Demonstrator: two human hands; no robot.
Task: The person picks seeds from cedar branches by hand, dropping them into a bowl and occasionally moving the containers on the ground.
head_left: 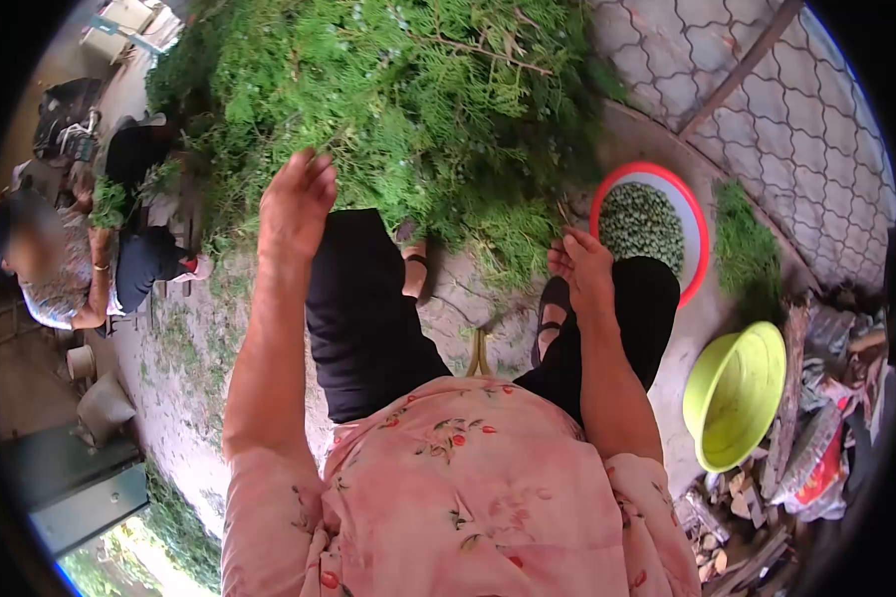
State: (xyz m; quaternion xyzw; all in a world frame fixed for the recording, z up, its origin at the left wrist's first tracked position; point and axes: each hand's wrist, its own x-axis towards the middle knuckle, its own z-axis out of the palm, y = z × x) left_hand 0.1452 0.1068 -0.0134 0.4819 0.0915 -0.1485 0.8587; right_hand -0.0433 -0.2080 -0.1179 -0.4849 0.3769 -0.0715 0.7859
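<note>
A big heap of green conifer branches with small pale cones or berries fills the top middle. My left hand is raised at the heap's lower left edge, above my knee, with its fingers curled together; whether anything lies inside them is hidden. Over my other knee, the fingers of my right hand are pinched at the edge of a green sprig. Just right of that hand stands a white basin with a red rim, holding many small green cones or berries.
A yellow-green basin stands tilted at the right, beside firewood and plastic bags. Loose greenery lies by the patterned paving. At the left, another person sits holding a green sprig. A pale sack lies below.
</note>
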